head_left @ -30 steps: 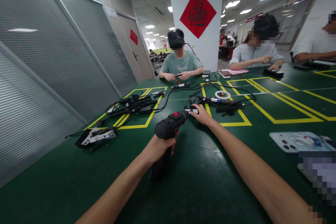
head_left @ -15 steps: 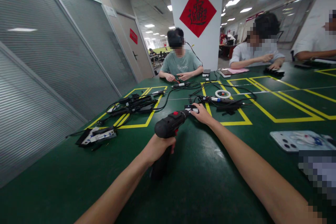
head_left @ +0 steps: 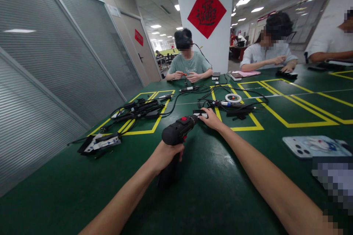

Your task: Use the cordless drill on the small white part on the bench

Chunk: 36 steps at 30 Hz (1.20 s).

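Observation:
My left hand (head_left: 168,156) is wrapped round the grip of a black cordless drill (head_left: 176,130) with red switches, near the middle of the head view. The drill's chuck points away from me, toward a small black and white piece (head_left: 203,115) on the table. My right hand (head_left: 211,119) is closed on that piece, fingers at its far side and right end. Whether the drill's tip touches the piece is hidden by the chuck and the drill body.
Black cables and tools (head_left: 140,110) lie heaped at left, beside a black and white item (head_left: 100,142). A white tape roll (head_left: 233,98) and pen-like tools (head_left: 228,104) lie at right. A phone (head_left: 314,146) rests near my right forearm. Several people sit across the green table (head_left: 82,191).
Across the table, the person in green has raised an orange-red item in their hands. My hands, the drill and the piece hold nearly the same position; the view shifts slightly.

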### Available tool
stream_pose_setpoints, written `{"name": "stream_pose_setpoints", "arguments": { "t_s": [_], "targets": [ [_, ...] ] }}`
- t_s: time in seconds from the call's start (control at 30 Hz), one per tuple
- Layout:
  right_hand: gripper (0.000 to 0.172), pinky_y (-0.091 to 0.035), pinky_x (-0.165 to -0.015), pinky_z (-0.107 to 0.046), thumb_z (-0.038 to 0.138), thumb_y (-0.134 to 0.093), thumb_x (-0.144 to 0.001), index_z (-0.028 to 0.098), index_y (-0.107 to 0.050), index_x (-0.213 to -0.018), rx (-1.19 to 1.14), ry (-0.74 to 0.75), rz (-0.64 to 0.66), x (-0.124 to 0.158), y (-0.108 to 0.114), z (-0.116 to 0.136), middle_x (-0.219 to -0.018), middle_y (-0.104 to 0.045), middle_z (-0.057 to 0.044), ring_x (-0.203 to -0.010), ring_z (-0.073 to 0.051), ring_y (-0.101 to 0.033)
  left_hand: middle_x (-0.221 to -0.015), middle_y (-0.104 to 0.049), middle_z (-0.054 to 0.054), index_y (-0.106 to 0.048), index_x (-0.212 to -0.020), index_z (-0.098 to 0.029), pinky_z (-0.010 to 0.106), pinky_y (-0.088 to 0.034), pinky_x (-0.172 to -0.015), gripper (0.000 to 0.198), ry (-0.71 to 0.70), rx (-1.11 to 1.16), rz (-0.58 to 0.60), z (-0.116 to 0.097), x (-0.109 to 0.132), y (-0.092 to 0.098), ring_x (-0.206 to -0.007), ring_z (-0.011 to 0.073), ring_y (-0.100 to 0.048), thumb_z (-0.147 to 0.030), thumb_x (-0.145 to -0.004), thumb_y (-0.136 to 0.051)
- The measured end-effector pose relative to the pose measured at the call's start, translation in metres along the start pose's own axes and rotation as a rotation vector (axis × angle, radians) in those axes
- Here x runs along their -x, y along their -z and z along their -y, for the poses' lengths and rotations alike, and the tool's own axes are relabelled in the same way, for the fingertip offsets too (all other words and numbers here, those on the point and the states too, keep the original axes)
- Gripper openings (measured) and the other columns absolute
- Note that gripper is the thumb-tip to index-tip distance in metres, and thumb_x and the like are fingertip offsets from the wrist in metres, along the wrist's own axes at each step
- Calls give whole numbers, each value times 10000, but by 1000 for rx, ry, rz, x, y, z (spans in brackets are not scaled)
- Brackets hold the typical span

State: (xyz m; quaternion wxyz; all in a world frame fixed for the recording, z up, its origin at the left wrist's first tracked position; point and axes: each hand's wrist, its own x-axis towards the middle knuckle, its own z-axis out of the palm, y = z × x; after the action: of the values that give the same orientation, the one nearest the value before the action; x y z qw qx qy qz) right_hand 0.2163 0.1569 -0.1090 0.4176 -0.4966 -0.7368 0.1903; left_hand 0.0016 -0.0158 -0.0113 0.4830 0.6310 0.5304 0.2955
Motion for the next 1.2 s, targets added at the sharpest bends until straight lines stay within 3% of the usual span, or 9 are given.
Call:
{"name": "stream_pose_setpoints", "arguments": {
  "t_s": [0.33, 0.8, 1.2],
  "targets": [
    [426, -387, -889, -322, 382, -525, -781, 250, -469, -1182, -2, -6, -3, 1, 1, 1, -1089, -443, -59, -921, -164, -526, -577, -573, 31, -589, -679, -119, 256, -399, -518, 150, 44, 10, -39, -1, 1, 0, -524, 144, -532, -242, -684, -504],
    [432, -384, -889, -312, 382, -515, -789, 254, -461, -1198, 10, -31, 11, 2, 4, 6, -1104, -447, -59, -949, -166, -519, -591, -571, 1, -569, -876, -145, 258, -413, -528, 209, 25, 57, -12, 0, -1, 1, -522, 148, -549, -231, -694, -514],
    [422, -385, -888, -322, 367, -522, -786, 254, -469, -1189, -1, -34, 7, 3, 4, 6, -1107, -444, -58, -940, -167, -522, -602, -583, 34, -578, -743, -120, 266, -412, -523, 152, 48, 45, -30, -1, 1, 0, -523, 155, -547, -227, -674, -495]
  ]
}}
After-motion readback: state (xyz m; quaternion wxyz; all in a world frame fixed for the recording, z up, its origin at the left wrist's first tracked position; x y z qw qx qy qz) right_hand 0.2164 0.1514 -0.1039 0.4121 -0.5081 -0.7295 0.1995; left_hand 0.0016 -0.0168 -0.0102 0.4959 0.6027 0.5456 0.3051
